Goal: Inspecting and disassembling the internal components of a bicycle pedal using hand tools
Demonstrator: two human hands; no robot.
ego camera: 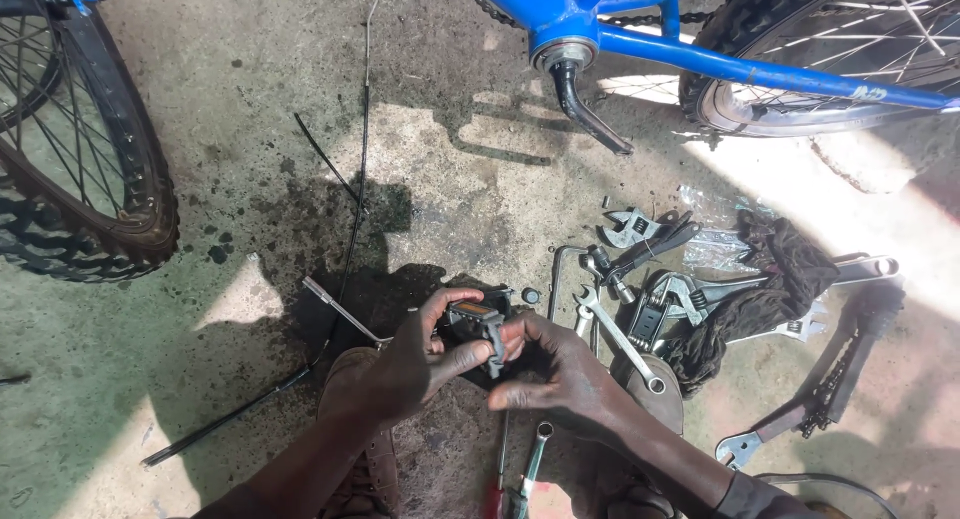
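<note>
Head view: a black bike pedal with an orange reflector sits pinched between both hands, above the concrete floor. Left hand: thumb and fingers clamped on its near end. Right hand: fingertips closed on its far end. Spanners lie just right of the right fingers. Risk: greasy fingers may slip, dropping the pedal among the tools.
</note>
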